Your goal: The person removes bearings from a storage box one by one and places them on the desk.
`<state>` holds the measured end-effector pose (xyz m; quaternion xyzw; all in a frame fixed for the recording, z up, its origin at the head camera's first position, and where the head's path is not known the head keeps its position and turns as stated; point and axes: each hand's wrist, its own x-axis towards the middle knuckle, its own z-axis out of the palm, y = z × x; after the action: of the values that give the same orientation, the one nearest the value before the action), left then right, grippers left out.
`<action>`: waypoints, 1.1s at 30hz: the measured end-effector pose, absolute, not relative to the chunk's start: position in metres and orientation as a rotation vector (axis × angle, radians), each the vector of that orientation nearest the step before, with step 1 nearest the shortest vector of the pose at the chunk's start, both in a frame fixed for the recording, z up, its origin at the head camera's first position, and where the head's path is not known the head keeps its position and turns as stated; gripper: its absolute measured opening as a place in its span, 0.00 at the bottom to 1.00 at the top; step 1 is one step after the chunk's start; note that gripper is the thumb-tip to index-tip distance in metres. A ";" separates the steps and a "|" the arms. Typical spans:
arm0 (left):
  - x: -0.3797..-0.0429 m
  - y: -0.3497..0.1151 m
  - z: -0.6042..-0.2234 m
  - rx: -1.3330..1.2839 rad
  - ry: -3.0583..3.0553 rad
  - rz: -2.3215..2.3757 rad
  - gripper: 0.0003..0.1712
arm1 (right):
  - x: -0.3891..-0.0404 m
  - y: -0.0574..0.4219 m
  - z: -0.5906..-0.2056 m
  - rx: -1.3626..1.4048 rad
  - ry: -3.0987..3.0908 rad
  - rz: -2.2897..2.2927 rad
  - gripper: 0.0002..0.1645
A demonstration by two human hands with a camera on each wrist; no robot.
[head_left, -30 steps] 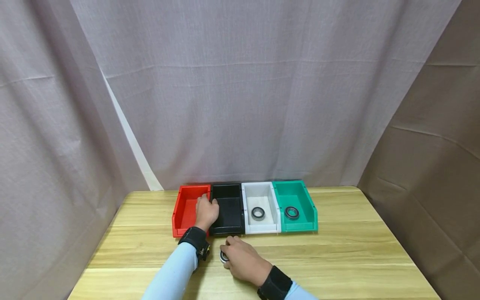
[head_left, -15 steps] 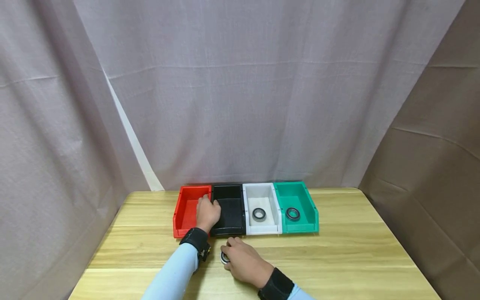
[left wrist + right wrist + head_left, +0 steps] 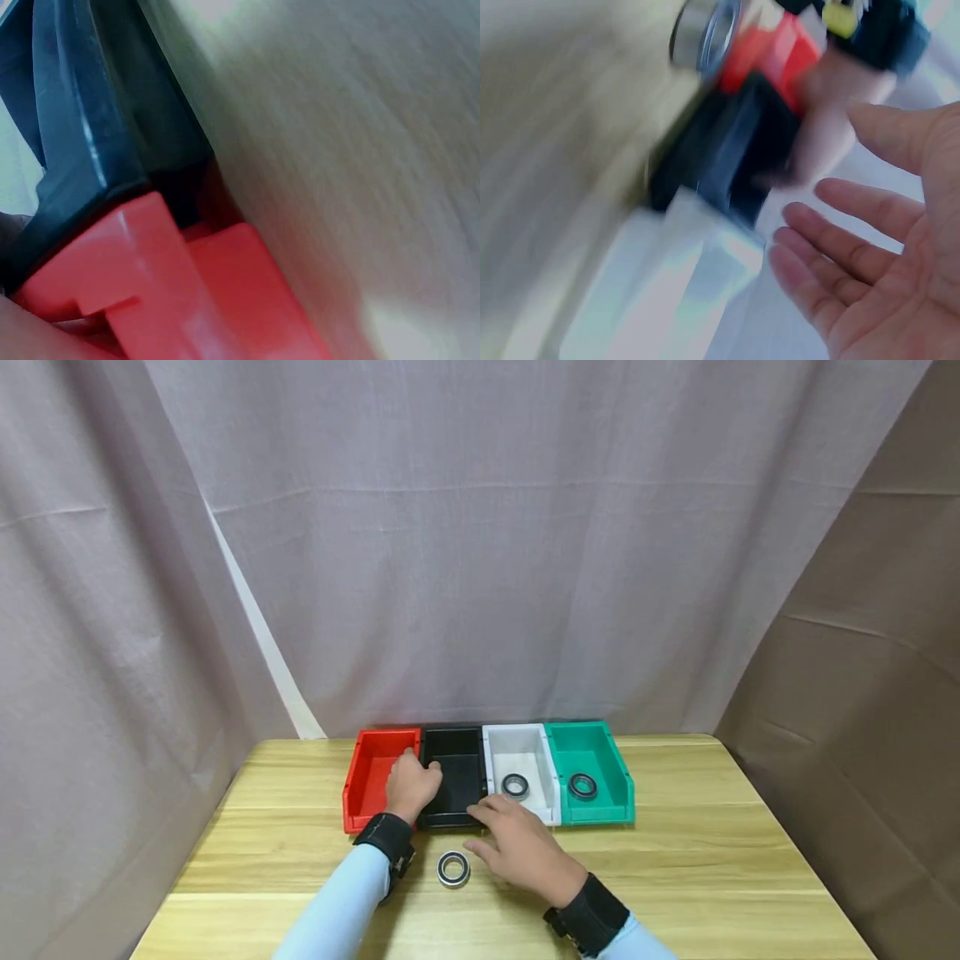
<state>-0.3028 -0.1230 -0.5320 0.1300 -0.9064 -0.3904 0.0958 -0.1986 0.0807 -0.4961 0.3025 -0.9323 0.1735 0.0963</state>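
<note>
My left hand (image 3: 411,787) straddles the adjoining walls of the red bin (image 3: 363,781) and the black bin (image 3: 453,820), thumb over the black side and fingers inside the red. In the left wrist view those two walls, red (image 3: 150,270) and black (image 3: 112,135), meet closely. A metal ball bearing (image 3: 442,870) lies flat on the table in front of the black bin. Right of it, my right hand (image 3: 525,852) hovers with spread, relaxed fingers and holds nothing. Its fingertips overlap the front of the black and white bins in the head view.
The white bin (image 3: 550,815) and the green bin (image 3: 598,817) continue the row to the right. Each has one bearing inside, in the white bin (image 3: 505,787) and in the green bin (image 3: 582,797). A grey curtain (image 3: 480,568) hangs behind the wooden table (image 3: 712,860).
My right hand has let go of the bearing and moved up and right, its fingers opening. The bearing stays on the table. My left hand keeps its place on the bin walls.
</note>
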 end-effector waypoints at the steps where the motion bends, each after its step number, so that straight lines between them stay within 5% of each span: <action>1: -0.302 -0.123 -0.531 0.379 -2.681 -1.138 0.25 | -0.201 0.087 -0.494 0.866 -2.748 0.519 0.28; 11: -0.259 -0.120 -0.516 0.084 -2.562 -1.002 0.43 | -0.214 0.162 -0.486 0.594 -2.616 0.608 0.29; 21: -0.189 -0.104 -0.510 -0.178 -2.651 -1.099 0.40 | -0.209 0.196 -0.493 0.525 -2.625 0.621 0.35; 33: -0.180 -0.093 -0.509 -0.121 -2.680 -1.278 0.39 | -0.209 0.195 -0.499 0.581 -2.611 0.639 0.35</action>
<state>-0.1802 -0.0934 -0.5092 -0.0406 -0.8987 -0.4284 0.0847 -0.2088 0.1946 -0.4993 0.2071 -0.9314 0.2278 0.1945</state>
